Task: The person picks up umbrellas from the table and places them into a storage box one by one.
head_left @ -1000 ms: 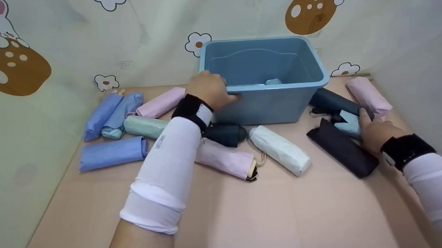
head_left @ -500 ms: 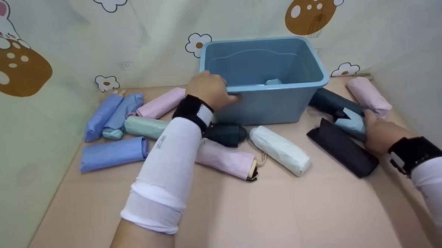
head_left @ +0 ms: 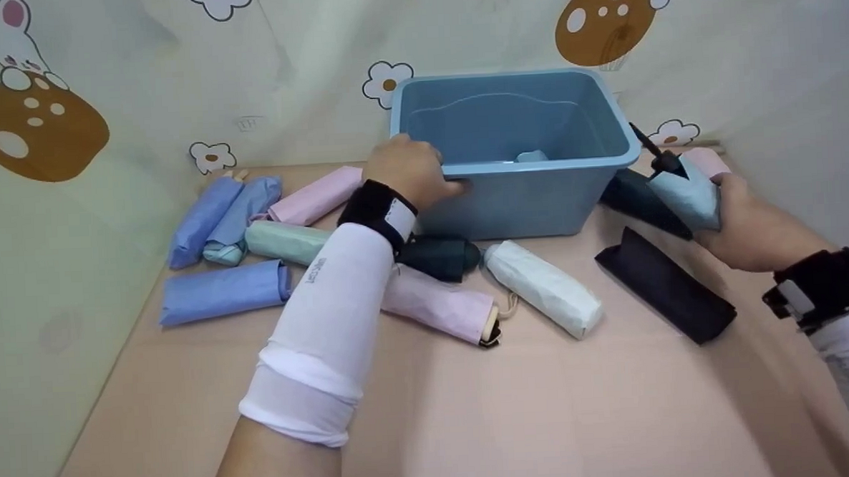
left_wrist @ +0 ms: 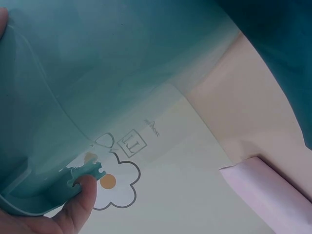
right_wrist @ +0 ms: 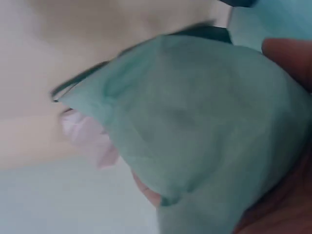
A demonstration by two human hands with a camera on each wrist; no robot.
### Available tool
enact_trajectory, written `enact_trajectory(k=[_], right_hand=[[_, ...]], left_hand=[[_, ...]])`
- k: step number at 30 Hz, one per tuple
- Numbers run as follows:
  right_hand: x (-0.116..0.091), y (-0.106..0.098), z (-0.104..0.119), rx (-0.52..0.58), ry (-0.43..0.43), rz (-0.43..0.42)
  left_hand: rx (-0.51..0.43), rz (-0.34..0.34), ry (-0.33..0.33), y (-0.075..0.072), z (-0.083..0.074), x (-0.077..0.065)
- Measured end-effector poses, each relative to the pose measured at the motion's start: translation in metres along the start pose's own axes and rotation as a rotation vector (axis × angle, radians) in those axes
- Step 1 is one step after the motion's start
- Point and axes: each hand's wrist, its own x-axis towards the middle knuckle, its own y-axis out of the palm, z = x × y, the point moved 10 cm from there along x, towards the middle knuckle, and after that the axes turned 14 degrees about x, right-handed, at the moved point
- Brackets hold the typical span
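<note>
My left hand (head_left: 408, 169) grips the front left corner of the blue plastic bin's rim (head_left: 536, 166); in the left wrist view a digit (left_wrist: 84, 200) curls at the bin's edge. At the right, my right hand (head_left: 764, 227) holds a light blue folded umbrella (head_left: 693, 196), its black handle pointing up toward the bin's right side. Thumb and fingers wrap its cloth, which fills much of the right wrist view. Below it lies a dark teal folded umbrella (head_left: 639, 199), close against the bin. A pink umbrella (head_left: 705, 160) is partly hidden behind.
In front of the right hand lies a black folded umbrella (head_left: 666, 285). A white one (head_left: 543, 289), a pink one (head_left: 442, 306) and a dark green one (head_left: 440, 259) lie before the bin. Several blue, green and pink umbrellas spread left. A patterned curtain (head_left: 302, 72) backs the table.
My right hand has taken hold of the light blue umbrella and raised it, turning its handle upward. The dark teal umbrella has shifted slightly. My left hand stays on the rim.
</note>
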Motion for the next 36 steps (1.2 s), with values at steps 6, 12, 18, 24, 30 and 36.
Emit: enact_trajectory(k=[6,12,18,24,30,36], right_hand=[[0.0,-0.017,0.025,0.097,0.01,-0.112],[0.01,-0.031,0.069,0.184,-0.026,-0.252],[0.032,-0.032,0.123,0.208,-0.153,-0.287],[0.054,-0.029,0.156,0.218,-0.191,-0.317],[0.068,-0.024,0.171,0.236,-0.199,-0.335],[0.082,-0.016,0.187,0.232,-0.22,-0.315]], left_hand=[[-0.004,0.001,0.001,-0.003,-0.001,-0.001],[0.003,0.001,0.001,-0.004,0.0,-0.001],[0.002,-0.004,-0.005,-0.003,0.002,-0.001],[-0.003,0.007,-0.017,0.001,0.003,-0.001],[0.006,0.017,-0.014,0.002,0.002,-0.001],[0.008,-0.018,-0.012,-0.001,0.0,-0.001]])
